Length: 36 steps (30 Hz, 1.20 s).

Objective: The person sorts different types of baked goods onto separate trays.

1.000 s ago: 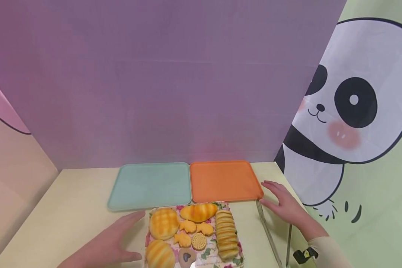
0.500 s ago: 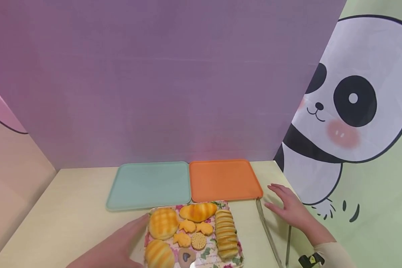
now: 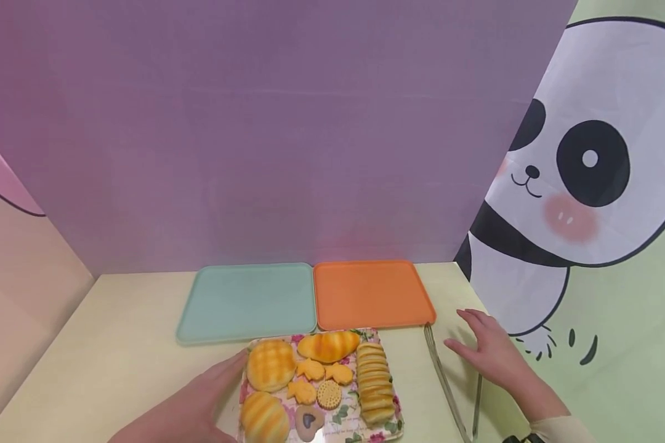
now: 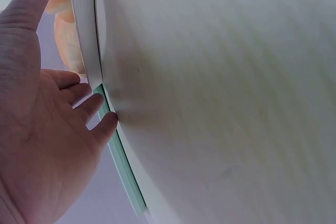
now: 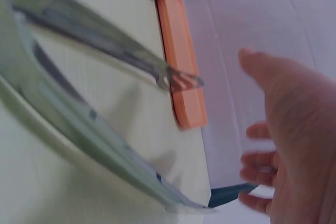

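My left hand (image 3: 191, 400) is at the left rim of a flowered tray (image 3: 340, 432), fingers loosely extended and thumb apart. In the left wrist view its fingertips lie along the tray's pale side (image 4: 85, 30). On that tray sit a grid-marked round bun (image 3: 271, 365), a striped bun (image 3: 265, 418), a tapered bread roll (image 3: 329, 346), a long ridged pastry (image 3: 374, 384), several fish-shaped biscuits (image 3: 310, 369), a dotted round biscuit (image 3: 329, 394) and a heart biscuit (image 3: 308, 422). My right hand (image 3: 490, 351) hovers over spread metal tongs (image 3: 443, 375), its fingers apart and holding nothing.
Behind the flowered tray lie a teal tray (image 3: 249, 301) and an orange tray (image 3: 371, 292), side by side. The tongs' tips point toward the orange tray's near right corner. A purple backdrop (image 3: 277, 135) rises at the table's far edge, with a panda-printed wall (image 3: 615, 184) to the right.
My left hand has moved right, up to the flowered tray's rim. My right hand has drawn away to the right from the tongs' tips and orange tray. The view has tilted slightly.
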Motion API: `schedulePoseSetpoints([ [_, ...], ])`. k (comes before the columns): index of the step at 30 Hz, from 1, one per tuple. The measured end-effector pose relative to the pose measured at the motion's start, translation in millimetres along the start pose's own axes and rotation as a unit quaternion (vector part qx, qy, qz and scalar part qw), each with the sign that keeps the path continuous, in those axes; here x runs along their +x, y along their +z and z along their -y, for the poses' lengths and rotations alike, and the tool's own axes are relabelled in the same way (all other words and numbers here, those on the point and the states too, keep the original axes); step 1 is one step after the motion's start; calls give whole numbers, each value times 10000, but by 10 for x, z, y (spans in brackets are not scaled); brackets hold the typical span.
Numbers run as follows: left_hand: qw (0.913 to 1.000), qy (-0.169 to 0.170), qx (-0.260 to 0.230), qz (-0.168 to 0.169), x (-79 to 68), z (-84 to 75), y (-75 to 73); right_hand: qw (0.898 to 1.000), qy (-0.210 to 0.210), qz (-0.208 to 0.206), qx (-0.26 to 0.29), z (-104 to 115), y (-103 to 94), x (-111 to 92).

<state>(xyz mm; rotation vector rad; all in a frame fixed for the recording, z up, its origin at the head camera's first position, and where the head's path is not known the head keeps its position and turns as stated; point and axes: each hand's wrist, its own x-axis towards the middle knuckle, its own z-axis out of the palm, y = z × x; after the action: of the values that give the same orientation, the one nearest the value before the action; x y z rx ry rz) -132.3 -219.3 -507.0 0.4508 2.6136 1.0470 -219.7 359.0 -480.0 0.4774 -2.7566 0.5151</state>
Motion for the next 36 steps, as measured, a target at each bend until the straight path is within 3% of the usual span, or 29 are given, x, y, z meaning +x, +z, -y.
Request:
schedulePoseSetpoints([
  [10, 9975, 396, 526, -254, 11, 8, 11, 9899, 1166, 631, -497, 263, 34, -164],
  [15, 9951, 619, 700, -328, 18, 29, 3, 9789, 1606, 1014, -759, 352, 87, -224],
  [21, 9950, 553, 787, -284, 31, 59, -5, 9609, 2173, 1442, -926, 445, 90, -252],
  [27, 9965, 413, 690, -223, 37, 53, -4, 9560, 2331, 1503, -957, 512, 109, -294],
  [36, 9948, 607, 752, -309, 31, 27, -14, 9499, 2574, 1497, -949, 536, 169, -366],
])
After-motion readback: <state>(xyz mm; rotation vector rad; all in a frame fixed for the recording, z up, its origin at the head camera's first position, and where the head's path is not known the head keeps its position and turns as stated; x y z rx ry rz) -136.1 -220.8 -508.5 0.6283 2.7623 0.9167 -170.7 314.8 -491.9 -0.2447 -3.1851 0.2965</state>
